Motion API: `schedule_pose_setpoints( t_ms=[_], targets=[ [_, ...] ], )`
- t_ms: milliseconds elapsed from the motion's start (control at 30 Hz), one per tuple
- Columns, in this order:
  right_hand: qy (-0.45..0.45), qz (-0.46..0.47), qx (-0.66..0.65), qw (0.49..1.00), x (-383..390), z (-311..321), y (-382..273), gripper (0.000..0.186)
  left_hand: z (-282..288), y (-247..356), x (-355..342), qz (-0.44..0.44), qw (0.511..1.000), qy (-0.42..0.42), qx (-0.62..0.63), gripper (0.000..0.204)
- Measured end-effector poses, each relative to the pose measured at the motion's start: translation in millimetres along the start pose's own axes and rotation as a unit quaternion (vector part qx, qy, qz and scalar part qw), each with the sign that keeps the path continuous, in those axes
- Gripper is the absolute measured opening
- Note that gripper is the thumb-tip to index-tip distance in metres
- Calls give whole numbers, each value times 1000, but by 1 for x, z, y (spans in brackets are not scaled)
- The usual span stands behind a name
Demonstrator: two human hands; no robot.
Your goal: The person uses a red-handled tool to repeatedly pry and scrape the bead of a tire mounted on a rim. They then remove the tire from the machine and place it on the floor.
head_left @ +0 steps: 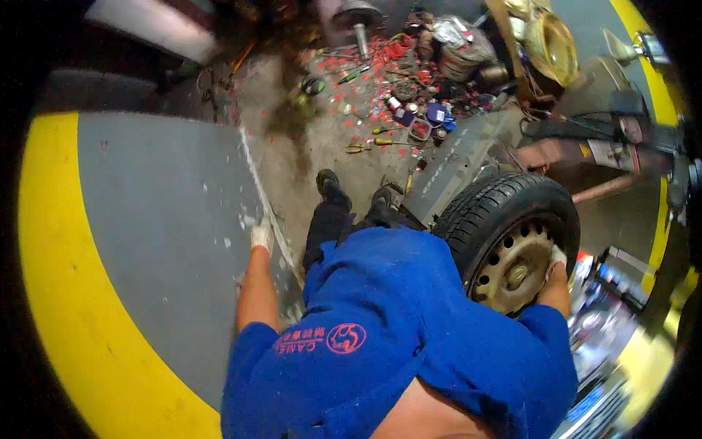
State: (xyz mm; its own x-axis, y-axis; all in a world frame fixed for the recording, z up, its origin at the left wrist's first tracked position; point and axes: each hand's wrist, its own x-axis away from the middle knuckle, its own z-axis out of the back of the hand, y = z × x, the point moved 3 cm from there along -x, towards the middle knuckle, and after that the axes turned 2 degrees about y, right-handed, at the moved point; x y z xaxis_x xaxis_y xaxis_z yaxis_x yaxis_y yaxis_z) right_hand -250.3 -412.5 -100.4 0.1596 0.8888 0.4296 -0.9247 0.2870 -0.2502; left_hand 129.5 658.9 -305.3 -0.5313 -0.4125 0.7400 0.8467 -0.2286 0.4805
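Observation:
A car wheel, a black tyre on a dull steel rim with round holes, stands upright against my right side. My right hand, in a pale glove, grips the wheel at the outer edge of its rim; the fingertips are partly hidden. On the other side, my left hand hangs low in a whitish glove above the grey floor panel's edge. Its fingers point away from me, loosely apart and slightly blurred, and nothing shows in them.
Screwdrivers, small jars and red scraps litter the concrete ahead. A grey metal ramp lies beside the tyre. At right are a reddish metal frame and a yellow round container. A yellow stripe borders the left floor.

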Motion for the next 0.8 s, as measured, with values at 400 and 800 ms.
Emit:
schedule_pose_setpoints(
  t_ms=[400,800],
  targets=[
    [59,77,232,968,40,-4,-68,75,31,98,-11,-58,994,-6,-89,65],
    [81,346,256,899,239,-15,-158,40,-167,244,1,-17,880,-474,-7,52]
  ],
)
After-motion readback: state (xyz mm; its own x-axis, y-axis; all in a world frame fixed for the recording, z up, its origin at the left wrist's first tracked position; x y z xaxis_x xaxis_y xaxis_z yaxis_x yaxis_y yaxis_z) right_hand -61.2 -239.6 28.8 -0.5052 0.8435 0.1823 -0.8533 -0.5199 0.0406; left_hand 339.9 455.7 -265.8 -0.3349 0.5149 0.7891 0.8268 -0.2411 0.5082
